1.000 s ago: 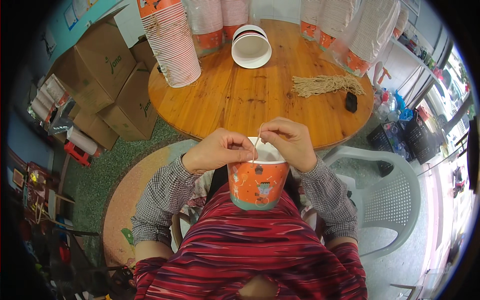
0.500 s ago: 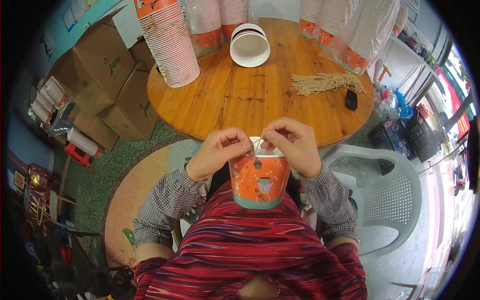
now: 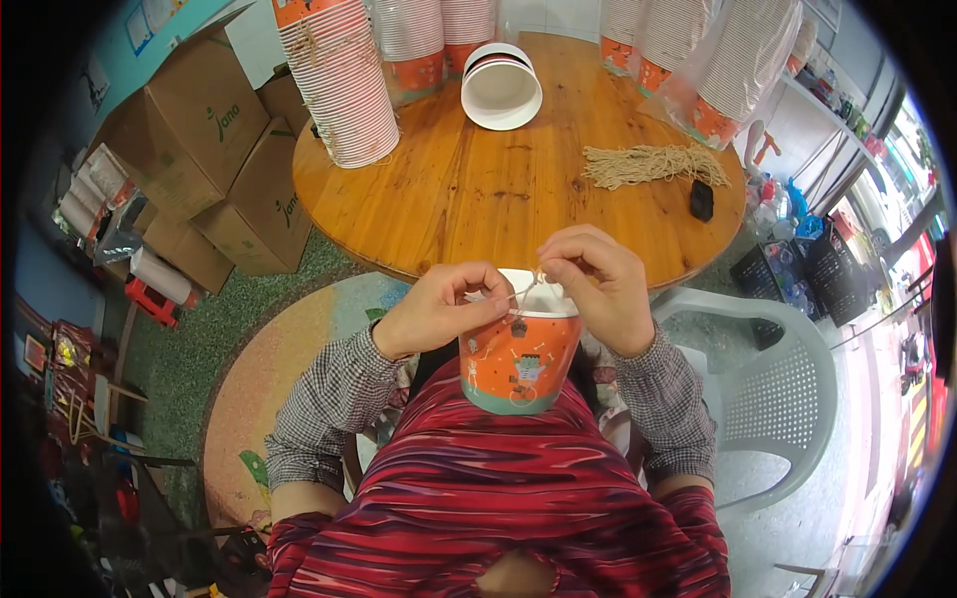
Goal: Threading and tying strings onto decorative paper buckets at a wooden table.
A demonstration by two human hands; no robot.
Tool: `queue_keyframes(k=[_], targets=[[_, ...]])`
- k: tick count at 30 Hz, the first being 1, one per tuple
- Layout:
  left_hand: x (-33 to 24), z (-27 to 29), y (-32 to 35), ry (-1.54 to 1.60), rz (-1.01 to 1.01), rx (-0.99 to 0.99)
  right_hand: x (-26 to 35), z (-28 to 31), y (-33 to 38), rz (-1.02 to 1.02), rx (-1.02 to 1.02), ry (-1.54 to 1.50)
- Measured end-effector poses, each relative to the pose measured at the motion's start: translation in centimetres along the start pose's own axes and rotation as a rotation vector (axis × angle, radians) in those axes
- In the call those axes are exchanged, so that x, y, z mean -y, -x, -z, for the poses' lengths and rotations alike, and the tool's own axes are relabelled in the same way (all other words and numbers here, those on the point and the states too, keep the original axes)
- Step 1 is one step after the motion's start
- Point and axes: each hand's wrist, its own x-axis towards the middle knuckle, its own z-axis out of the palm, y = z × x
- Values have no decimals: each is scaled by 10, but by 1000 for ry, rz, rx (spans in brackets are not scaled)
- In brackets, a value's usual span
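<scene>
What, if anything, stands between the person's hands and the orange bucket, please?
Nothing visible does. The left hand and right hand are both by the rim of the orange bucket, pinching a thin string; the cord bundle lies farther off on the table.

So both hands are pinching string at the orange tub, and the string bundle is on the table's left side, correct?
The side is wrong: the head view shows the string bundle on the right side of the table. The left hand and right hand do pinch string at the orange tub.
</scene>
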Motion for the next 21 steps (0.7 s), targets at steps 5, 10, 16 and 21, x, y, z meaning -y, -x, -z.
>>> queue_keyframes(k=[5, 10, 16, 21], targets=[[-8, -6, 1, 206, 9, -56, 1, 1, -5, -253, 217, -301], [-8, -2, 2, 258, 60, -63, 1, 3, -9, -332, 285, -348], [-12, -5, -3, 288, 81, -128, 2, -2, -9, -304, 253, -321], [-22, -11, -10, 172, 184, -130, -2, -7, -8, -276, 190, -268]])
